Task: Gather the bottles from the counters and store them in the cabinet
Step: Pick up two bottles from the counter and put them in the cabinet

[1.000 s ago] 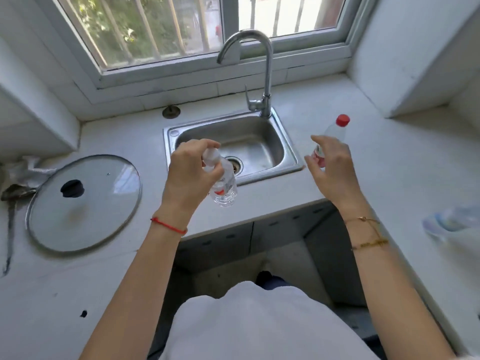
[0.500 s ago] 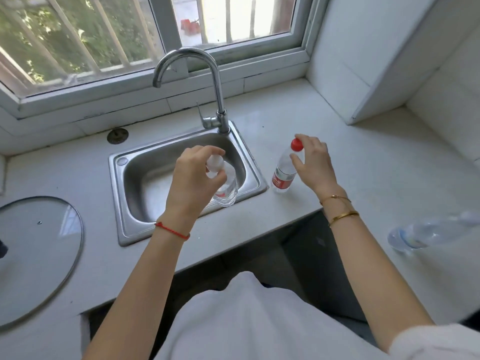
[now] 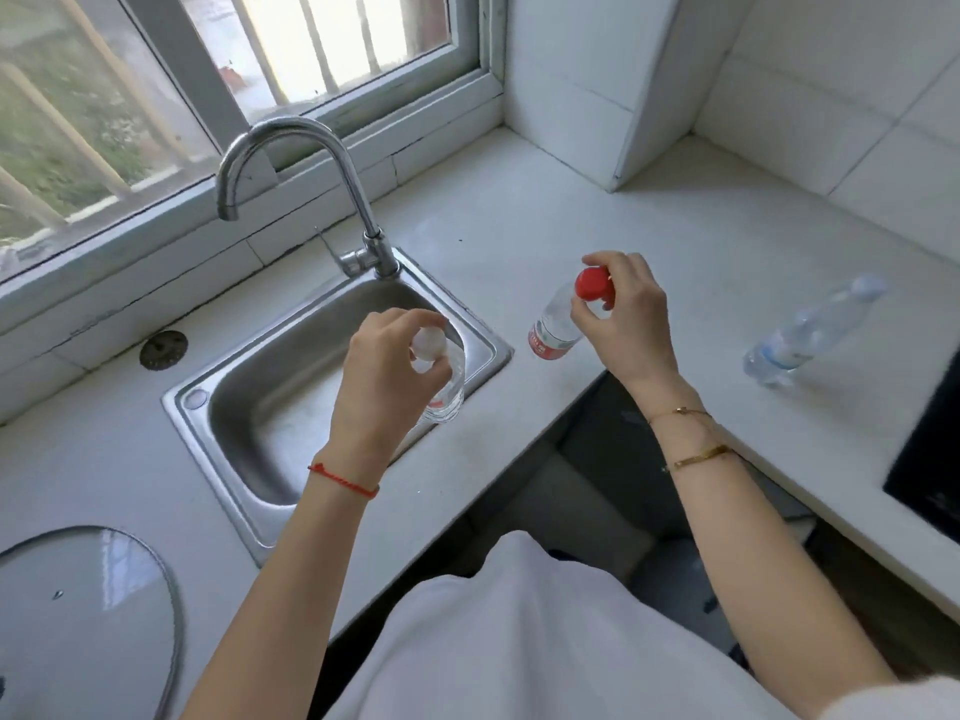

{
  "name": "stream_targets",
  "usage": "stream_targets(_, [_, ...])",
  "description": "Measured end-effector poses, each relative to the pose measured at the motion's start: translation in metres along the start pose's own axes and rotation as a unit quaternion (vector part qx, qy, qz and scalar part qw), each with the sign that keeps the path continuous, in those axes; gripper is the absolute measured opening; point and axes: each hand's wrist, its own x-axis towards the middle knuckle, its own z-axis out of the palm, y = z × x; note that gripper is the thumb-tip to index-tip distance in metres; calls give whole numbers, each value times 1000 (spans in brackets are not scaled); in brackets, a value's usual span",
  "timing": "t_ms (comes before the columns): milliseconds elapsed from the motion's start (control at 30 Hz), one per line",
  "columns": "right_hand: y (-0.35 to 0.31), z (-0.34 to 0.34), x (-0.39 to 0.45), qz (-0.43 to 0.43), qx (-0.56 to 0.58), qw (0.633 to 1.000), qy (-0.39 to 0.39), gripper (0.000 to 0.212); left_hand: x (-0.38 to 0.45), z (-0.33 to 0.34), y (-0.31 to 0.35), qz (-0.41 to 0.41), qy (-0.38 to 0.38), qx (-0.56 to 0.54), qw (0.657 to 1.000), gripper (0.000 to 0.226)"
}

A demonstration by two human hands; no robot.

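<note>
In the middle of the frame the left hand (image 3: pixel 384 371) is closed around the top of a small clear plastic bottle with a white cap (image 3: pixel 439 379). It holds the bottle up above the front right corner of the shiny steel sink (image 3: pixel 244 407), which is set into the white bench (image 3: pixel 597 220). A thin red string bracelet (image 3: pixel 343 479) goes around the left wrist. To the right of the sink, the right hand (image 3: pixel 623 319) has its fingers curled around the neck of a clear plastic bottle with a red cap and a red label (image 3: pixel 558 324). I cannot tell if this bottle touches the bench or hangs just over it. It leans a little, with its cap toward the right hand. 2 thin gold bracelets (image 3: pixel 693 439) sit on the right wrist. At the right side of the frame a 3rd bottle, clear with a pale blue label (image 3: pixel 810 330), lies on its side on the bench, well apart from both hands. A curved silver tap (image 3: pixel 311 189) stands at the back edge of the sink, under the window with bars (image 3: pixel 260 70) in the upper left of the frame. A round glass pot lid (image 3: pixel 88 615) lies flat on the bench in the lower left corner. A black flat cooktop (image 3: pixel 930 459) shows at the right edge. The person's white shirt (image 3: pixel 519 641) fills the bottom middle of the frame.
</note>
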Motion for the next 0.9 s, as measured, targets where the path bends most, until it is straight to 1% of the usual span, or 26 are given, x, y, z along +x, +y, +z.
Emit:
stream_targets(100, [-14,-16,-45,41,-10,999,32,36,-10,-2,-2,34,-39,-7,999,35])
stream_targets(267, [-33,-38,-134,126,-22,990,59,26,-36,0,5,101,-113,-30,988,37])
stream_targets(400, [-40,-61,-202,183,-29,979,86,24,-60,7,22,143,-164,-35,975,37])
stream_targets(667, [-41,-104,-314,264,-69,948,164,33,-121,33,77,216,-261,-76,938,39])
stream_targets(900, [-15,-155,-389,290,-89,926,223,33,-182,76,143,279,-305,-96,906,39])
